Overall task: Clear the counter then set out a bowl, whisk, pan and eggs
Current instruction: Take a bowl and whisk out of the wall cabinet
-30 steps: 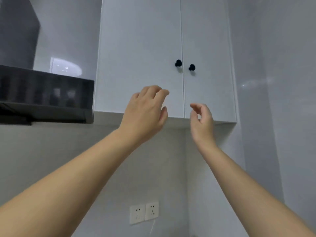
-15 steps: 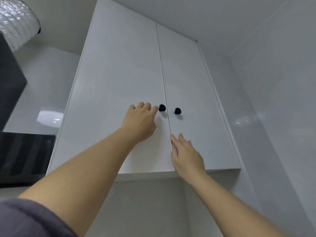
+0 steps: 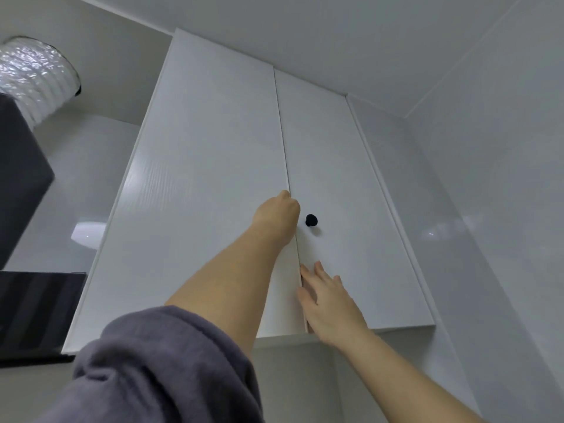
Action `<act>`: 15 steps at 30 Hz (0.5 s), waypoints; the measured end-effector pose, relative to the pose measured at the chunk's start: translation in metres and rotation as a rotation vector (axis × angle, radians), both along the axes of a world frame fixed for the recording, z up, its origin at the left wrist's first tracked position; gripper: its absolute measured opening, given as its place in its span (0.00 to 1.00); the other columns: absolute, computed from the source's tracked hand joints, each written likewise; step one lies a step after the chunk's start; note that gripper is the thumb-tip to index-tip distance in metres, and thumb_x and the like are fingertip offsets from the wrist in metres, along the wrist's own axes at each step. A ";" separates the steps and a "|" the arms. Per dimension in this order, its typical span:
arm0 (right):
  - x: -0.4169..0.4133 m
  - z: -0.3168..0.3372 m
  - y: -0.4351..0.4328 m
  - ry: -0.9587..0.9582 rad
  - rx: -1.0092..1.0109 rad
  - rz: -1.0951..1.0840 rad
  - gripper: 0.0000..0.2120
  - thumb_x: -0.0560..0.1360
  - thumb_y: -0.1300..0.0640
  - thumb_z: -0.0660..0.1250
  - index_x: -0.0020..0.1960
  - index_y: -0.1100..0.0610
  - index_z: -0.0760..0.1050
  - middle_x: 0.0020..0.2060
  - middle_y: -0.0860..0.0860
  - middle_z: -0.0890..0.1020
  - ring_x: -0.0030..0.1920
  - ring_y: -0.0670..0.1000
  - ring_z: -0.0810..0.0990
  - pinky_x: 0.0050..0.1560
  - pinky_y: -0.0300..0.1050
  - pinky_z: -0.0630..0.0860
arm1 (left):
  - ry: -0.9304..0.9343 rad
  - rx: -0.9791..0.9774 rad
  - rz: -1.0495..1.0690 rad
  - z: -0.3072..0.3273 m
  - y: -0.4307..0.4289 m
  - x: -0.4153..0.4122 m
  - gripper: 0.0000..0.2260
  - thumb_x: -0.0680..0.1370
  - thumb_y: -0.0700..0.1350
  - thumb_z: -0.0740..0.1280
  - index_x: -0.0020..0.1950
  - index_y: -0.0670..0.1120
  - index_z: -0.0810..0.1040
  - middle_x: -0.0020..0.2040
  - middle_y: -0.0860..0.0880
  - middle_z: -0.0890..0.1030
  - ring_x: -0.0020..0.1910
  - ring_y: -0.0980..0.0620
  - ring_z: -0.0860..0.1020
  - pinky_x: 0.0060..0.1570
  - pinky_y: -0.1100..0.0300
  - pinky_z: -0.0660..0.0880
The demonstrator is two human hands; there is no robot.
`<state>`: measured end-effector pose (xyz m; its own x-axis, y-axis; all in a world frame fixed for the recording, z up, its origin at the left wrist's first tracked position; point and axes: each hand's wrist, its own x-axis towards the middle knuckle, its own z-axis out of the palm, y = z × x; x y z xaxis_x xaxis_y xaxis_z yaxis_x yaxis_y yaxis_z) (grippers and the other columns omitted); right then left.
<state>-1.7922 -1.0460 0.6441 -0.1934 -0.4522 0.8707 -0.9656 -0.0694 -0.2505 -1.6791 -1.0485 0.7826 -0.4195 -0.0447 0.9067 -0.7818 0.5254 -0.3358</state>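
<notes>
left hand grips cabinet door; right hand flat

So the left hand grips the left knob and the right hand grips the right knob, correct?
No: in the head view the right hand lies flat on the right door, below the right knob, which nothing touches. The left hand closes over the left knob.

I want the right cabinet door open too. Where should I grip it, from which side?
Pinch its black knob from in front and below: the right door is otherwise flat, and the knob sits by the centre seam. The right hand lies flat just below; the left hand grips the left knob.
</notes>
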 end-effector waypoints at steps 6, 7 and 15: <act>0.024 -0.003 0.039 -0.278 -0.197 0.296 0.20 0.81 0.48 0.56 0.33 0.55 0.62 0.29 0.48 0.68 0.32 0.48 0.67 0.34 0.43 0.64 | -0.009 -0.035 -0.099 0.008 0.036 0.019 0.07 0.77 0.33 0.58 0.48 0.37 0.76 0.52 0.42 0.72 0.41 0.45 0.70 0.39 0.56 0.66; 0.029 -0.002 0.048 -0.309 -0.235 0.333 0.20 0.81 0.49 0.57 0.32 0.55 0.60 0.27 0.47 0.65 0.30 0.47 0.63 0.31 0.42 0.60 | -0.004 -0.047 -0.137 0.009 0.043 0.025 0.09 0.77 0.33 0.58 0.50 0.37 0.77 0.52 0.42 0.73 0.42 0.44 0.72 0.38 0.56 0.67; 0.071 0.016 0.122 -0.463 -0.275 0.625 0.16 0.78 0.54 0.64 0.32 0.55 0.68 0.24 0.44 0.70 0.27 0.46 0.68 0.31 0.38 0.64 | 0.079 -0.037 -0.439 0.009 0.096 0.073 0.08 0.75 0.36 0.60 0.44 0.40 0.79 0.46 0.45 0.73 0.45 0.44 0.76 0.41 0.57 0.71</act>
